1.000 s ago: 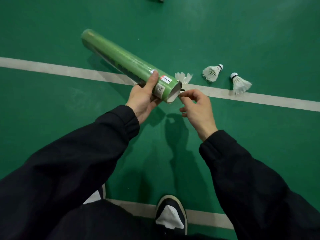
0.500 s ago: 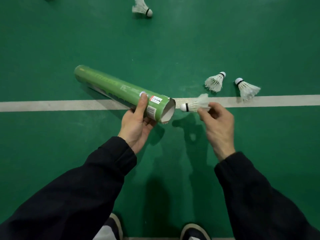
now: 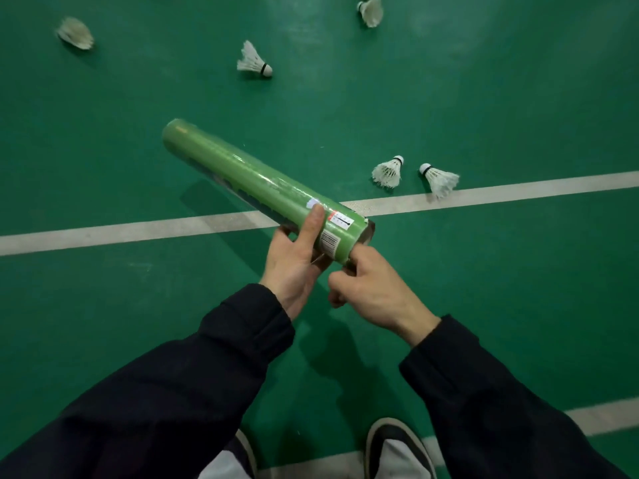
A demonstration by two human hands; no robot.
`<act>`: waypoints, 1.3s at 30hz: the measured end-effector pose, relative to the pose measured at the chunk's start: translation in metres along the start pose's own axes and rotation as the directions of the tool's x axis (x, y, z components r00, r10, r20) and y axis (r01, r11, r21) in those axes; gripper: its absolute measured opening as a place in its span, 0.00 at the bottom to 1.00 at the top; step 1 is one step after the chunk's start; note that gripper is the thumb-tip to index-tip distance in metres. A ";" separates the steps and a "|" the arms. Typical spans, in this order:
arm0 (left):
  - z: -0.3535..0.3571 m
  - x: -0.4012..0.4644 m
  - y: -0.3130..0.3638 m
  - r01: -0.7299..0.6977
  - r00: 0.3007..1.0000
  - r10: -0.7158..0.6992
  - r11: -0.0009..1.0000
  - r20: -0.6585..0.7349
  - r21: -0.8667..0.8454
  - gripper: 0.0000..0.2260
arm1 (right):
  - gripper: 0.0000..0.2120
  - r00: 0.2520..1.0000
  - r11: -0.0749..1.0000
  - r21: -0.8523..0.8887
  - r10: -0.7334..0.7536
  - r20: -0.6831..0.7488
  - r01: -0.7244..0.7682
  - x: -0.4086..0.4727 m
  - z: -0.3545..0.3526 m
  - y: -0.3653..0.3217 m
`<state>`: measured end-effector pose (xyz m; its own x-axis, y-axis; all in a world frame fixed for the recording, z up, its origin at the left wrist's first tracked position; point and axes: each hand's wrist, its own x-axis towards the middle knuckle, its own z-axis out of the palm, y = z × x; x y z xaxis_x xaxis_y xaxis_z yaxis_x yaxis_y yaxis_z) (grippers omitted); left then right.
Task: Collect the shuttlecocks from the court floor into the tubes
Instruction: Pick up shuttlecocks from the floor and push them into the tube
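You hold the green tube (image 3: 262,183) in your left hand (image 3: 294,262), fingers wrapped under it and the thumb laid along the top near the barcode, so the grip sits close to the open end. That keeps the mouth steady where your other hand works, while the capped far end points away and up toward the far side of the court floor (image 3: 484,98). The tube hangs in the air above the white line (image 3: 518,190), not resting on anything.

Your right hand (image 3: 371,288) is at the tube's mouth with its fingers curled and its fingertips pressed against the rim. Whether they pinch a shuttlecock there is hidden, so the state of that grip cannot be told; my guess is that you are feeding or seating one inside.

Loose shuttlecocks wait on the floor: a pair just beyond the white line to your right, one (image 3: 389,171) beside the other (image 3: 440,178), both within easy reach once the hand is free. Another (image 3: 254,61) lies farther out ahead, a blurred one (image 3: 75,33) sits toward the far left, and one more (image 3: 370,12) is at the top edge. Much of the collecting seems left to do.
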<state>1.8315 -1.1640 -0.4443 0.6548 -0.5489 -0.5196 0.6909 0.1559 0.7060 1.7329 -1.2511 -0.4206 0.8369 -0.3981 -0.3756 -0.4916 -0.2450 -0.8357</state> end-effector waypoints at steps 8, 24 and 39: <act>0.004 -0.018 0.027 -0.017 0.998 0.024 0.993 0.056 -0.116 0.38 | 0.17 0.989 0.995 0.070 -0.058 -0.135 0.068 -0.040 0.002 -0.025; -0.012 0.008 0.072 -0.030 0.998 0.038 0.990 0.056 -0.139 0.36 | 0.11 0.980 0.948 0.258 -0.162 -0.112 0.186 0.004 -0.036 -0.049; 0.011 0.052 0.044 0.068 0.991 -0.064 0.997 -0.115 0.032 0.31 | 0.25 0.934 0.821 -0.517 0.053 -0.352 -0.242 0.184 -0.089 0.101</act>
<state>1.8922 -1.1946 -0.4350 0.6404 -0.4595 -0.6154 0.7236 0.0924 0.6840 1.8161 -1.4276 -0.5386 0.6710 -0.6965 -0.2543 -0.7305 -0.5622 -0.3878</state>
